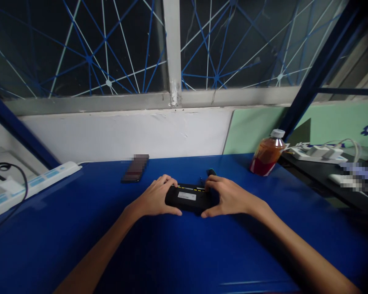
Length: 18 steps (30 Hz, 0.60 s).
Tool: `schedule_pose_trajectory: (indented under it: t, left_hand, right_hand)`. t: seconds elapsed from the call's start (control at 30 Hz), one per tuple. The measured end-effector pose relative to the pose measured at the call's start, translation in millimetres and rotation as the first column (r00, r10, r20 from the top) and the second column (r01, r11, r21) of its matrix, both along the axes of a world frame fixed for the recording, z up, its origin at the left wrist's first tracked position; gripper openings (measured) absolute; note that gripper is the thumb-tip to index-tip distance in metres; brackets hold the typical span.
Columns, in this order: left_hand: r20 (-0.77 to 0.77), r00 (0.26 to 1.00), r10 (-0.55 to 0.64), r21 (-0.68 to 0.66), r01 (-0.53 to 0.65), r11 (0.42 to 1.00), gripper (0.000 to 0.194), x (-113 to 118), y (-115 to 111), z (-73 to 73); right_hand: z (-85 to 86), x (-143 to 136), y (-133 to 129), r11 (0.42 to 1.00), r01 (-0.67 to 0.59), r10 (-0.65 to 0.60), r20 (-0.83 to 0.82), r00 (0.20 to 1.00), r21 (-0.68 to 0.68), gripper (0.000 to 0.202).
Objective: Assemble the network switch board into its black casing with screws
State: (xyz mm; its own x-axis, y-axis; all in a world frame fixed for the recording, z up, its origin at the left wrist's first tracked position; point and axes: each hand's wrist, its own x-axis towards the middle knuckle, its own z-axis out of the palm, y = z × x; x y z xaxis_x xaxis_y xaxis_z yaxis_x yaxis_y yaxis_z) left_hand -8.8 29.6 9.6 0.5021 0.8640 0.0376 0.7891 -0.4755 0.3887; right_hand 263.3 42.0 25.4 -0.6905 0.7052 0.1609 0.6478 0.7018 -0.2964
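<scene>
Both hands grip a black box-shaped device (188, 203) with a silver-white label on its face and yellow dashes along its far edge. My left hand (159, 196) is closed round its left end, fingertips on the far edge and thumb along the near side. Round the right end, my right hand (225, 196) holds it the same way, its thumb at the near lower edge. Just behind the right fingers lies a small tool with a dark and green handle (212, 172), partly hidden by that hand; its kind is unclear.
On the blue table (171, 253), a dark phone (136, 168) lies at the back left and a capped bottle of orange-brown drink (268, 154) stands at the back right. A white power strip (39, 183) sits left; another power strip (317, 154) with plugs is right.
</scene>
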Motion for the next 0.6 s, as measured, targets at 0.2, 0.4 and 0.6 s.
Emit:
schedule_pose_trajectory:
  t: [0.2,0.4,0.6]
  left_hand:
    - [-0.013,1.000,-0.004,0.014,0.004,1.000,0.069,1,0,3.0]
    - [-0.001,0.997,-0.073,0.061,0.073,0.995,0.066,2,-2,-2.6]
    - [-0.003,0.998,-0.062,0.083,0.062,0.995,0.071,7,-5,-11.1]
  right_hand:
    - [0.2,2,1,0.999,-0.010,0.009,-0.030,0.999,-0.044,0.066]
    - [-1.6,3,2,0.998,0.003,-0.006,-0.046,0.999,-0.062,0.065]
    - [-2.5,3,4,0.997,-0.013,0.008,-0.079,0.997,-0.072,0.063]
